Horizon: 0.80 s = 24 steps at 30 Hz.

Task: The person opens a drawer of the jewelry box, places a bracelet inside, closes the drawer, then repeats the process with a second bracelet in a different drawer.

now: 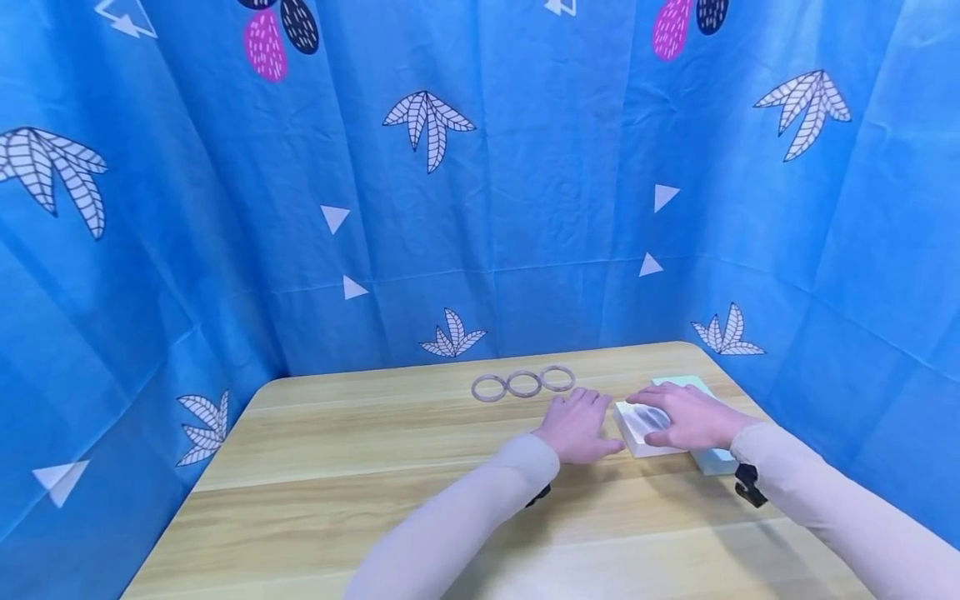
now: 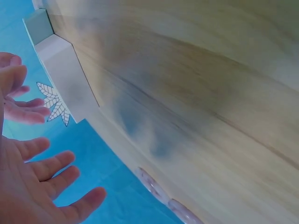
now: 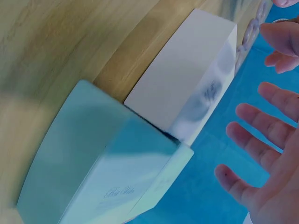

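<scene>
A white box (image 1: 637, 435) lies on the wooden table at the right, beside a mint-green box (image 1: 714, 462) with faint script on its face (image 3: 119, 191). My right hand (image 1: 693, 417) hovers over the white box with fingers relaxed and apart; the right wrist view shows a gap between the fingers and the box. To the left of the white box is my left hand (image 1: 577, 429), its fingers spread and holding nothing. Its thumb comes close to the box's near left side; whether they touch I cannot tell from the head view.
Three pale purple rings (image 1: 489, 401) lie in a row near the table's back edge. Blue patterned curtain (image 1: 540, 208) hangs behind the table and along both sides. The wooden tabletop (image 1: 337, 467) stretches away to the left.
</scene>
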Each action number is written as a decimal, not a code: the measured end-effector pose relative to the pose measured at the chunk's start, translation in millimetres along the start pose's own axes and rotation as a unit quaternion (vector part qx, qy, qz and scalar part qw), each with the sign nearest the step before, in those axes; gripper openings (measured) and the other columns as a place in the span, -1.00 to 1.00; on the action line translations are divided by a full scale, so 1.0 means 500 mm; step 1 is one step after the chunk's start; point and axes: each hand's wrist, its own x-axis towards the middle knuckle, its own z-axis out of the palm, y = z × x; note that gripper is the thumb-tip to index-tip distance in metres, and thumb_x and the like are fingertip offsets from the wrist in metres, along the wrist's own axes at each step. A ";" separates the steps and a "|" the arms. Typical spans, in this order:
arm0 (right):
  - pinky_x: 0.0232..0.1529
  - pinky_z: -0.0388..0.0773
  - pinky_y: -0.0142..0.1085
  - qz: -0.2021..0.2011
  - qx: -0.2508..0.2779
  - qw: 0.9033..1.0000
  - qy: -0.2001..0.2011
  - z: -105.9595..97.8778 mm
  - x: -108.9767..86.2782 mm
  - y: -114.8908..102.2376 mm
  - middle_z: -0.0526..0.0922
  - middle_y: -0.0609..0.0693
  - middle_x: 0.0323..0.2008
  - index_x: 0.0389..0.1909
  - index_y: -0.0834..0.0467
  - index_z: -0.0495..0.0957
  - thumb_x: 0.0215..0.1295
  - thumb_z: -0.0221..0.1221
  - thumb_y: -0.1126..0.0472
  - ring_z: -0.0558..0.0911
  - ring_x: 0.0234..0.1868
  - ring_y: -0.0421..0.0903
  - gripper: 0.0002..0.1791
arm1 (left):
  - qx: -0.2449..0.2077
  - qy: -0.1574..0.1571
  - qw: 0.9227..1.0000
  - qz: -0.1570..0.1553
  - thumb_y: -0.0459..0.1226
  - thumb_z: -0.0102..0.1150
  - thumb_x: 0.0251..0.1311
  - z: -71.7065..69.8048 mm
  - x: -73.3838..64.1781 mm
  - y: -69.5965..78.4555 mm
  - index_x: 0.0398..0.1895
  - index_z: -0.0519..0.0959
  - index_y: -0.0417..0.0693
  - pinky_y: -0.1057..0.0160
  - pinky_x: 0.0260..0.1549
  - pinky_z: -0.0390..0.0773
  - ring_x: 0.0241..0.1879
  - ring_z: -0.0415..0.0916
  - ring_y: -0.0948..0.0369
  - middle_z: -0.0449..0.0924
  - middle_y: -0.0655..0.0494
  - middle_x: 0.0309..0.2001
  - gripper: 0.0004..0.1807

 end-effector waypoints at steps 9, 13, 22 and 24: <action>0.20 0.28 0.45 0.033 -0.004 0.999 -0.031 -0.002 0.001 0.025 0.52 0.17 0.31 0.34 0.04 0.49 0.08 0.41 -0.07 0.42 0.35 0.29 -0.23 | 0.003 0.000 1.000 -0.010 0.42 0.06 0.14 0.018 0.035 0.017 0.43 0.31 0.22 0.03 0.22 0.48 0.30 0.34 0.21 0.44 0.24 0.31 -0.13; 0.21 0.23 0.49 0.043 -0.001 0.998 -0.045 -0.007 0.003 0.027 0.50 0.19 0.34 0.36 0.03 0.48 0.06 0.42 -0.07 0.39 0.36 0.31 -0.21 | 0.001 -0.004 1.000 -0.016 0.44 0.10 0.11 0.018 0.041 0.021 0.44 0.31 0.23 0.04 0.23 0.46 0.32 0.33 0.20 0.42 0.25 0.33 -0.10; 0.24 0.22 0.45 0.054 -0.002 0.997 -0.061 -0.003 0.006 0.035 0.47 0.15 0.36 0.38 -0.01 0.46 -0.01 0.47 -0.08 0.38 0.36 0.26 -0.15 | -0.011 -0.016 1.000 -0.024 0.47 0.13 0.04 0.025 0.055 0.034 0.45 0.31 0.27 0.03 0.26 0.44 0.34 0.32 0.21 0.43 0.28 0.33 -0.06; 0.25 0.21 0.45 0.057 0.003 0.996 -0.066 -0.003 0.006 0.037 0.47 0.16 0.36 0.37 -0.03 0.47 -0.03 0.49 -0.07 0.38 0.36 0.27 -0.14 | -0.013 -0.018 0.999 -0.025 0.49 0.13 0.01 0.029 0.060 0.037 0.45 0.30 0.30 0.03 0.26 0.43 0.34 0.32 0.22 0.43 0.30 0.33 -0.04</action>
